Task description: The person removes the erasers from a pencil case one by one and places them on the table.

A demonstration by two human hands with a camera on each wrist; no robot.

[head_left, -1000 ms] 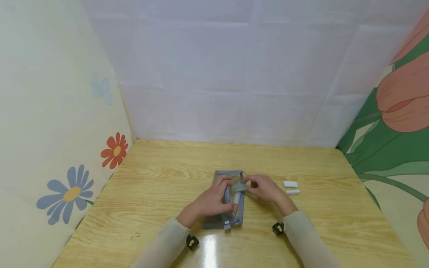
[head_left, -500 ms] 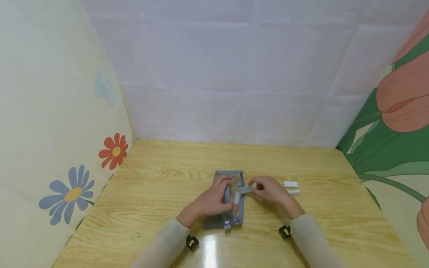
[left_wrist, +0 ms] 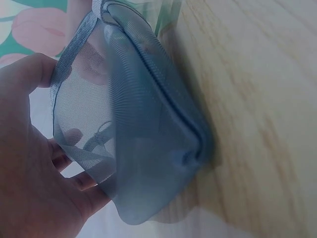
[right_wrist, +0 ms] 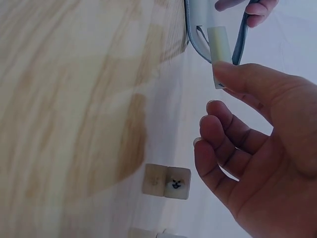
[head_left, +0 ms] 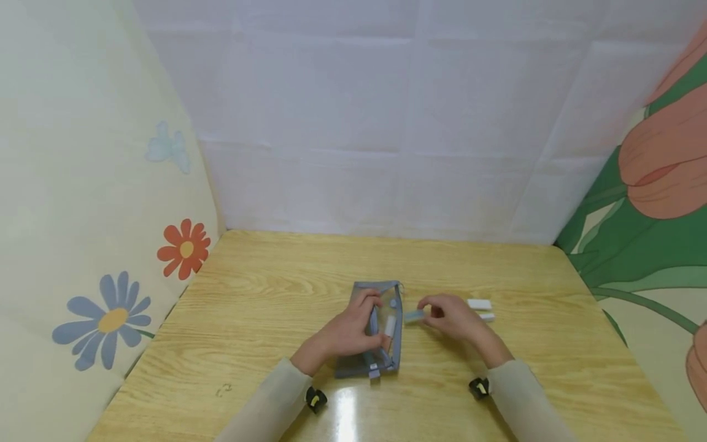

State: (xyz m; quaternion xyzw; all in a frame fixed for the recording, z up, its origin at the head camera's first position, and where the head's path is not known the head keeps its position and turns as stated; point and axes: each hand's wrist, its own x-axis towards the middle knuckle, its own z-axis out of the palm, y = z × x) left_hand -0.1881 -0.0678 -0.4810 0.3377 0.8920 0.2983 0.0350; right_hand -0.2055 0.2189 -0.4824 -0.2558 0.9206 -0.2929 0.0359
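Note:
A grey-blue mesh zip pencil case point(head_left: 347, 371) lies on the table with its mouth spread apart. My left hand point(head_left: 349, 328) holds its edge; in the left wrist view the thumb touches the rim and fingers show through the mesh point(left_wrist: 84, 109). Inside the case are a white stick-like item point(head_left: 390, 326) and a small blue item point(head_left: 393, 303). Just right of the case, my right hand point(head_left: 453, 314) pinches a small pale green and yellow block, like an eraser point(head_left: 413, 316), by one end. In the right wrist view the other fingers curl loosely below the eraser point(right_wrist: 219, 44).
Two small white blocks, a farther one point(head_left: 479, 304) and a nearer one point(head_left: 486, 317), lie behind and right of my right hand. One block point(right_wrist: 177, 183) bears a dark printed face. A white sheet point(head_left: 353, 123) hangs behind the wooden table point(head_left: 276, 264).
The right hand has drawn the eraser out of the case's mouth and moved it rightward over the table. My left hand has stayed on the pencil case.

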